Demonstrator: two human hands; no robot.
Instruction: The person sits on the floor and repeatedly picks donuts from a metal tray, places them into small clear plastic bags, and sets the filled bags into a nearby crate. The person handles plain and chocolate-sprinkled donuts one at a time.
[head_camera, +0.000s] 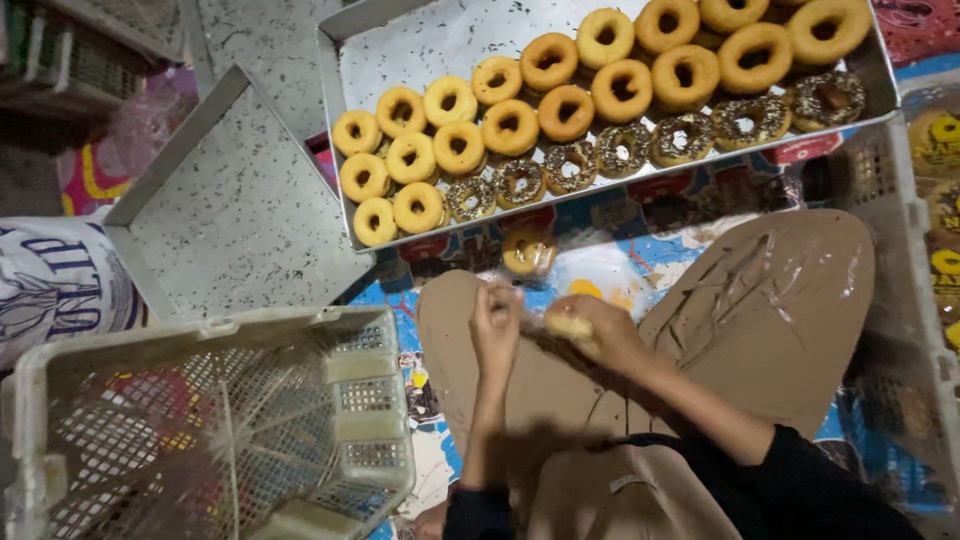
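Over the lap, right hand (590, 330) closes on a plain doughnut (568, 324); left hand (495, 325), fingers together, pinches its edge, steadying it. Nearby, a metal tray (400, 45) keeps plain and sprinkled doughnuts in rows, within reach.

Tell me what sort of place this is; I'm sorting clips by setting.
Probably a small home or informal doughnut workshop, worked on the floor: a metal tray of plain and sprinkled doughnuts, an empty tray, a plastic crate, and a seated person's hands over their lap.
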